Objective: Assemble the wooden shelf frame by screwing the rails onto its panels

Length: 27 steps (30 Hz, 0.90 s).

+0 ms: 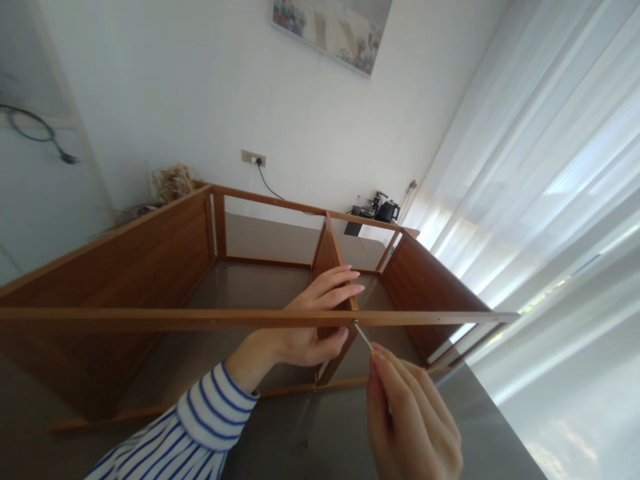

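Note:
A brown wooden frame with side panels lies on a grey table, its long front rail running across the view. My left hand reaches behind this rail and grips the upright divider panel, fingers on its far side and thumb below the rail. My right hand pinches a thin metal hex key. The tip of the key meets a screw in the rail, right where the divider joins it. The rest of the key is hidden inside my right hand.
The grey table extends under the frame. At the back right stand a black kettle and a coffee maker. Dried plants sit behind the left panel. White curtains hang on the right. A cord runs from the wall socket.

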Each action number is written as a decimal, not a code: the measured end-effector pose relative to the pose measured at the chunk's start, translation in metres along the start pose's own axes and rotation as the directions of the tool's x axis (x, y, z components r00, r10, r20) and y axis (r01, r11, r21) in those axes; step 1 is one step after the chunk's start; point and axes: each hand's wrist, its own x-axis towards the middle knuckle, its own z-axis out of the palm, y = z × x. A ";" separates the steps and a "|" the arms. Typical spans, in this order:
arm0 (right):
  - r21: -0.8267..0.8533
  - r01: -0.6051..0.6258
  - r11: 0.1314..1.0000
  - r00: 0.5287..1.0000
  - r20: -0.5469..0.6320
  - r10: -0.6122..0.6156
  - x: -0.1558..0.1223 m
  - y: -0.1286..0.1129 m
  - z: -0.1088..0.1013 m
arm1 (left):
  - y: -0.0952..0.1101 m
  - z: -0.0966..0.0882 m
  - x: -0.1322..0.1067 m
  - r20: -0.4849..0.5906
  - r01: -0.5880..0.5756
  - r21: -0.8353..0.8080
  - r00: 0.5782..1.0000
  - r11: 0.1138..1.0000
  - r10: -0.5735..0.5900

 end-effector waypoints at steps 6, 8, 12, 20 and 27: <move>-0.094 0.108 0.990 0.994 0.030 -0.106 0.004 0.001 -0.002 | -0.003 0.007 -0.001 -0.071 0.013 0.016 0.997 1.000 -0.012; -0.142 0.173 0.975 0.984 0.069 -0.164 0.007 -0.001 -0.004 | -0.004 0.008 -0.001 -0.082 0.011 0.015 0.997 1.000 -0.009; -0.207 0.264 0.942 0.960 0.152 -0.236 0.011 -0.009 -0.005 | -0.003 0.008 0.000 -0.110 0.007 0.014 0.994 1.000 -0.005; -0.138 0.192 0.972 0.964 0.211 -0.160 0.024 -0.014 -0.010 | 0.000 0.007 0.002 -0.117 0.001 0.000 0.993 1.000 -0.001; -0.008 0.006 1.000 0.986 0.164 -0.004 0.018 -0.015 -0.004 | 0.000 0.007 0.002 -0.095 0.021 -0.006 0.995 1.000 -0.021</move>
